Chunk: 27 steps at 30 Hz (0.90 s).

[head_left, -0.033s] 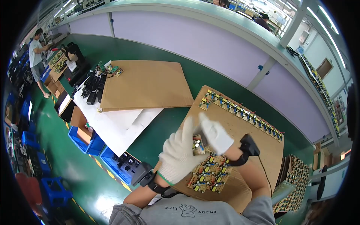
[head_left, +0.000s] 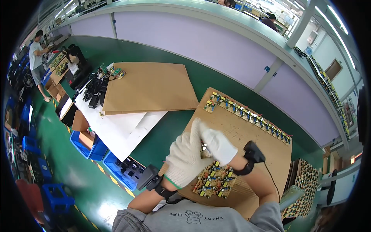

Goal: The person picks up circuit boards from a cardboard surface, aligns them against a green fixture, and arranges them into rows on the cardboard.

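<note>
My left hand, in a cream knitted glove with a green cuff edge, is closed round a small circuit board, mostly hidden between my two hands. My right hand, in a smoother white glove, bends over the board, its fingertips against the left hand's fingers. What those right fingers grip cannot be made out. Just below, a block of circuit boards with yellow and blue parts lies on a cardboard sheet. Along the sheet's far edge runs a row of similar boards.
Left of my hands are a bare cardboard sheet, white paper and black cables. Blue bins stand beside the bench's left edge. More boards are stacked at right. A co-worker stands far left.
My right hand has moved a little left and down against my left hand, covering more of the small circuit board. The boards on the cardboard stay put.
</note>
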Tool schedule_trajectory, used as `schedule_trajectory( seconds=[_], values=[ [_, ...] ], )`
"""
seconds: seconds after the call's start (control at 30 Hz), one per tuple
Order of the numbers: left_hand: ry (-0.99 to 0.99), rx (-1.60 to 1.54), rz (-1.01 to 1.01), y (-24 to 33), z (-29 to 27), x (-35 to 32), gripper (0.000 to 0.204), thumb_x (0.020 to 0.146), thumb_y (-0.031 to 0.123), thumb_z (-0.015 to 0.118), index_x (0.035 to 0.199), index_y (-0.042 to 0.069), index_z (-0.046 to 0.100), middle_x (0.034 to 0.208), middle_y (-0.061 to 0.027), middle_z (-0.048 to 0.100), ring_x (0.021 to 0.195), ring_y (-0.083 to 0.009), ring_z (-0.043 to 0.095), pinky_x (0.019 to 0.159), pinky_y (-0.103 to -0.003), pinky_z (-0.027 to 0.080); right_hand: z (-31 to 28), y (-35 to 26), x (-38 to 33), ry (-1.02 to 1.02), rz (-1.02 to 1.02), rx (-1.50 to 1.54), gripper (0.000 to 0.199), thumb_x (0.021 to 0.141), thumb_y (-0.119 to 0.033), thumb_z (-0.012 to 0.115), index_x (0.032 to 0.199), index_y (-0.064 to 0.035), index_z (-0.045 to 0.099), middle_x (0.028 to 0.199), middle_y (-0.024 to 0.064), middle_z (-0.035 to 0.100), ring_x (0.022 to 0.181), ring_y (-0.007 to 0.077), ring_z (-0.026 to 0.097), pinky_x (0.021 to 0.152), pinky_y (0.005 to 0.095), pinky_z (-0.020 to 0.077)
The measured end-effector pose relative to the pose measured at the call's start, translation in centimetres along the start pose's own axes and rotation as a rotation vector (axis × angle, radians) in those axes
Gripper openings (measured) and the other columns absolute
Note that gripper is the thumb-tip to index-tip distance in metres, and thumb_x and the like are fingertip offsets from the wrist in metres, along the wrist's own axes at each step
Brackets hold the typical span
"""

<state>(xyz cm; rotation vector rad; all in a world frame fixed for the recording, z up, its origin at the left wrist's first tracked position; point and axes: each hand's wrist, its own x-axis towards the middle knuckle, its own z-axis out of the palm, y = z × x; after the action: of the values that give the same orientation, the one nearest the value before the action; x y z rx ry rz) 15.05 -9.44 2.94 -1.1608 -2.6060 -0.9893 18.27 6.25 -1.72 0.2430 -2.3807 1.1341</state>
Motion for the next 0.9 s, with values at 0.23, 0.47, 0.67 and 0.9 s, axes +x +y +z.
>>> schedule_trajectory(
  seconds=[0.23, 0.47, 0.67, 0.9],
  values=[
    [-0.042, -0.140, 0.130, 0.4, 1.5, 0.1, 0.109, 0.061, 0.021, 0.082, 0.143, -0.010, 0.018, 0.115, -0.0216, 0.050, 0.103, -0.0375, 0.052, 0.088, -0.045, 0.042, -1.1, -4.2, -0.1, 0.187, 0.478, 0.031, 0.033, 0.099, -0.030, 0.048, 0.099, 0.0000, 0.062, 0.075, 0.0189, 0.062, 0.071, 0.0307, 0.061, 0.067, 0.0395, 0.0473],
    [0.068, -0.410, 0.137, 0.1, 3.7, -0.3, 0.099, 0.066, 0.009, 0.076, 0.144, -0.007, 0.018, 0.105, -0.0144, 0.052, 0.100, -0.0312, 0.053, 0.088, -0.044, 0.041, -3.2, -3.1, -0.8, 0.206, 0.703, 0.617, 0.039, 0.099, -0.036, 0.051, 0.089, -0.0008, 0.064, 0.074, 0.0030, 0.063, 0.060, 0.0098, 0.057, 0.058, 0.0260, 0.0464],
    [0.128, -0.156, 0.137, -1.3, 3.2, -0.1, 0.102, 0.070, 0.015, 0.077, 0.147, -0.004, 0.013, 0.085, -0.0067, 0.054, 0.084, -0.0233, 0.055, 0.078, -0.040, 0.044, -4.6, 2.6, -0.4, 0.367, 0.855, 0.322, 0.037, 0.095, -0.039, 0.055, 0.082, -0.0048, 0.062, 0.076, 0.0069, 0.062, 0.058, 0.0157, 0.059, 0.055, 0.0303, 0.0490],
    [0.000, -0.369, -0.045, -4.1, 4.3, -1.8, 0.107, 0.069, 0.024, 0.081, 0.148, -0.002, 0.014, 0.086, -0.0074, 0.061, 0.073, -0.0222, 0.059, 0.067, -0.037, 0.047, -7.8, 3.6, -1.3, 0.089, 0.379, -0.804, 0.046, 0.076, -0.042, 0.073, 0.107, -0.0095, 0.064, 0.098, 0.0198, 0.061, 0.089, 0.0355, 0.061, 0.080, 0.0432, 0.0498]
  ],
)
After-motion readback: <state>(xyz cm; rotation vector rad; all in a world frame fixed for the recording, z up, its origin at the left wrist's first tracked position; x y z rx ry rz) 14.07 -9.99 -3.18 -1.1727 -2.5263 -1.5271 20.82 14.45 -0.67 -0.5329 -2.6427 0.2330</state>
